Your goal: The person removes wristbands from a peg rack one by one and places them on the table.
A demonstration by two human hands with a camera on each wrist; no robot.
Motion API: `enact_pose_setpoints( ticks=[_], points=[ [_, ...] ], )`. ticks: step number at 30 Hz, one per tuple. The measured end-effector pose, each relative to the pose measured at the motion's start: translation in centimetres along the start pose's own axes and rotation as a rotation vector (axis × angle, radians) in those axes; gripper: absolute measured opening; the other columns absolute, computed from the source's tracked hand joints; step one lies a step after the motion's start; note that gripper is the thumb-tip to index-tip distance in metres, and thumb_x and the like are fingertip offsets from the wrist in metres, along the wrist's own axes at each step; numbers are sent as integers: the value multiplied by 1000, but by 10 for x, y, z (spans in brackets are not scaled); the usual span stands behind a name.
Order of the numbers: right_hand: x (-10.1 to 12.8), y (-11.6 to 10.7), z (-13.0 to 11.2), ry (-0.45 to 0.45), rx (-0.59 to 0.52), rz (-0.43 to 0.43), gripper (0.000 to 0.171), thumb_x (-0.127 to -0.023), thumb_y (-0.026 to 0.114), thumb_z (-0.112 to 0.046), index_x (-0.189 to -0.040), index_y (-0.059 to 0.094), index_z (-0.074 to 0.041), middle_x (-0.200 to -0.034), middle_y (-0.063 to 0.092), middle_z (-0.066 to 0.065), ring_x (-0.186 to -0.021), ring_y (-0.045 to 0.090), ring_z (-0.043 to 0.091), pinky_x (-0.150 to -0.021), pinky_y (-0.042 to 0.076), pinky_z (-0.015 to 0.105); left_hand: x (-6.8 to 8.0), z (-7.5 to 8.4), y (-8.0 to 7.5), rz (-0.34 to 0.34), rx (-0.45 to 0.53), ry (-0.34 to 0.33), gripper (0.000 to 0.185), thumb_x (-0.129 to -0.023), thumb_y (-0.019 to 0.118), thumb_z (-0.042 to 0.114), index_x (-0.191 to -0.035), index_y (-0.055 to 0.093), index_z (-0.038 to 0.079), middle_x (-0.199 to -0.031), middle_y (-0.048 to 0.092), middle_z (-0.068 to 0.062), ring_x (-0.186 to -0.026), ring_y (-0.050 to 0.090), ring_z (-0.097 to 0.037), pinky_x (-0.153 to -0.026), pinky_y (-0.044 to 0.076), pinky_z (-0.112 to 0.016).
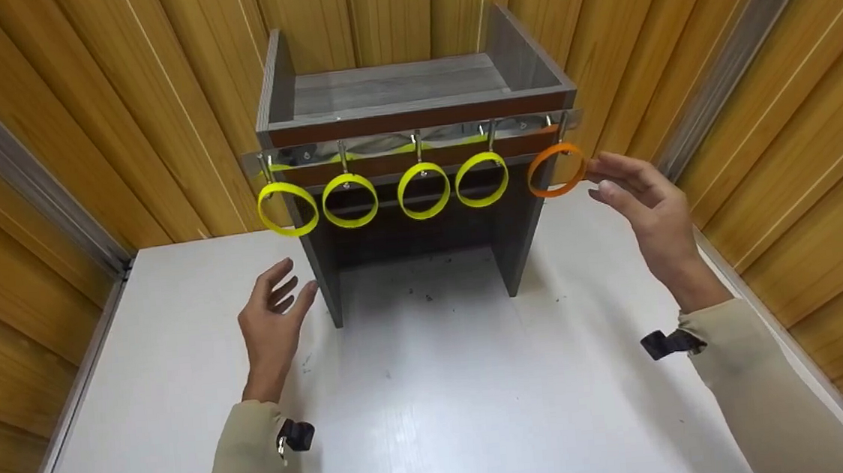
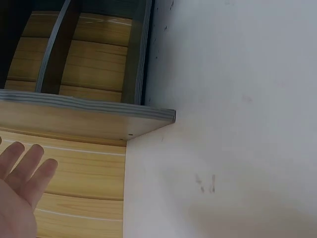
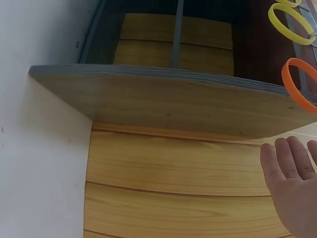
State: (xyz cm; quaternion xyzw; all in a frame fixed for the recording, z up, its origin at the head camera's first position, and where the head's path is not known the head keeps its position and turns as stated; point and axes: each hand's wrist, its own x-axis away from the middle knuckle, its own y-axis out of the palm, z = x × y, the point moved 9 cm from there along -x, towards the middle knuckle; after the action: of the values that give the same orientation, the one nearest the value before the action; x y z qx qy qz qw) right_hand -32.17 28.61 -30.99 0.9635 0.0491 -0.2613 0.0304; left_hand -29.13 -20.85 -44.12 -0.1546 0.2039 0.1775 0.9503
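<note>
Wood-panelled walls close round a white bench [image 1: 179,406] on which stands a small grey wooden shelf unit [image 1: 411,102] with a metal hook rail [image 1: 414,141] across its front. Four yellow plastic rings [image 1: 424,190] hang from the hooks, and at the rail's right end hangs a single orange plastic ring [image 1: 556,169]. The right hand [image 1: 641,208] is raised just beside the orange ring, fingers straight and relaxed, fingertips at or almost at its rim; whether they touch cannot be told, and it holds nothing. The left hand [image 1: 271,320] hovers over the bench near the unit's left leg, fingers loosely spread, empty. The work seems to be at the orange ring's hook. Taking the ring would call for a light pinch on the rim and a lift clear of the hook.
</note>
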Motion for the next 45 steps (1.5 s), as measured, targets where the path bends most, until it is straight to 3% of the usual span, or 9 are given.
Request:
enact_pose_setpoints(
  ticks=[7,16,31,36,45],
  points=[
    [-3,7,-1,-2,-43,8,40,-95,58,-1,-132,49,8,-129,52,27,-119,53,35,-98,49,40,0,-1,9,17,78,-5,45,-83,77,12,-125,60,5,-124,62,-9,-109,63,-32,-87,56,-30],
    [-5,10,-2,14,-150,10,37,-94,57,3,-130,50,11,-127,54,26,-117,54,35,-98,48,42,3,-4,13,42,105,-83,40,-81,79,28,-116,68,13,-115,67,0,-104,66,-24,-81,56,-22],
    [-6,13,2,64,-181,34,37,-93,61,0,-126,52,12,-125,53,29,-109,60,35,-97,48,44,5,-23,23,52,45,-127,35,-78,82,25,-109,71,14,-105,70,3,-95,67,-13,-76,57,-21],
    [-7,16,3,68,-189,38,36,-92,62,1,-125,53,12,-122,57,27,-109,60,35,-96,49,44,6,-21,23,103,-2,-117,32,-78,82,27,-105,71,14,-100,71,2,-91,68,-12,-72,58,-21],
    [-5,17,6,79,-136,43,33,-91,63,1,-122,56,11,-118,61,24,-105,63,33,-92,52,41,5,-18,24,148,5,-57,20,-79,80,8,-97,72,7,-93,71,-2,-86,68,-13,-71,58,-19]
  ],
)
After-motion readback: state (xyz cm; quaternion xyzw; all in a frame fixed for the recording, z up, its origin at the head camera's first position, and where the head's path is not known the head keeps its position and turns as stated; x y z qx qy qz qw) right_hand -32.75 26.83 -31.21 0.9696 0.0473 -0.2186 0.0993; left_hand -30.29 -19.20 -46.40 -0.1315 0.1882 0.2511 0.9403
